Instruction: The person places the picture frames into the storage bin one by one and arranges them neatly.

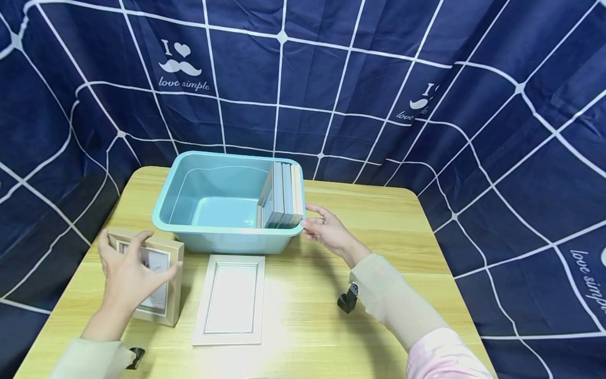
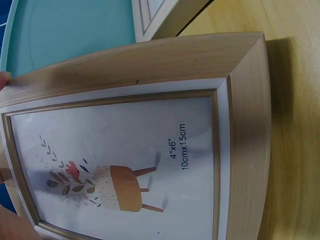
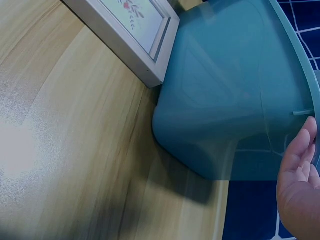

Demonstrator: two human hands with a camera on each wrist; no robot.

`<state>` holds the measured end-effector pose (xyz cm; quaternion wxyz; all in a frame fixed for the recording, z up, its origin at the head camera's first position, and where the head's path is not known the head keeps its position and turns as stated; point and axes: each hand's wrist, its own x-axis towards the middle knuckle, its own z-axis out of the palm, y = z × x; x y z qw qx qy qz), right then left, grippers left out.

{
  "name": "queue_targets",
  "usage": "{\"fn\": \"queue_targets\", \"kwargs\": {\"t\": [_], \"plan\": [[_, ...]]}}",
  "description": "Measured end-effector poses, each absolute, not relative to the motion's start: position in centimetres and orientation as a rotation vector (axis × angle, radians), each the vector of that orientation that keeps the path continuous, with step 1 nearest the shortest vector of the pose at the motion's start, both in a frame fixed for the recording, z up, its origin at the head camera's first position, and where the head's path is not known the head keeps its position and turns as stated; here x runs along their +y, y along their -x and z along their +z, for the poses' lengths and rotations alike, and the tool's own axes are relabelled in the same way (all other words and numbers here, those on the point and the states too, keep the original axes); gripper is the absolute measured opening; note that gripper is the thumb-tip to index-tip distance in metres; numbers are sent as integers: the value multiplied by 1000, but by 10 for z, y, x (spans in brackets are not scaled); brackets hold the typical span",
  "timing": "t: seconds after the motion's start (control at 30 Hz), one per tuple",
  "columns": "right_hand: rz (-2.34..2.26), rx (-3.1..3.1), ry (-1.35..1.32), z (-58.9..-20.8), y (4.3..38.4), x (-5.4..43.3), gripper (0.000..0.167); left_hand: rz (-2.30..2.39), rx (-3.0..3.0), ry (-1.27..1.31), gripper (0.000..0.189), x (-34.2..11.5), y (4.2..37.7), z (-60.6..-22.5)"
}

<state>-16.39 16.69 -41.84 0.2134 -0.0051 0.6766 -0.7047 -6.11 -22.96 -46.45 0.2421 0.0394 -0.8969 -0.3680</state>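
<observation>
At lower left, our left hand (image 1: 124,272) grips the wooden frame (image 1: 156,258) by its edges; near centre, our right hand (image 1: 331,232) pinches the bin (image 1: 227,241) at its rim. We judge this the grasping step; next calls for an even hold.

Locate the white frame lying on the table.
In the head view, the white frame lies just in front of the blue bin, right of the wooden frame in the left hand.

One tub (image 1: 227,243) is holding three frames (image 1: 286,196), while two more frames (image 1: 232,299) are showing at its six and seven o'clock.
</observation>
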Motion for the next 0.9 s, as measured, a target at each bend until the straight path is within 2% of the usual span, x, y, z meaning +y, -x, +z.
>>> {"fn": "queue_targets", "kwargs": {"t": [0.7, 0.9], "plan": [[-1970, 1864, 21, -420, 164, 167, 58, -1080, -2351, -55, 80, -243, 51, -429], [-1970, 1865, 21, -421, 165, 168, 58, -1070, -2273, 70, 82, -251, 51, -412]]}}
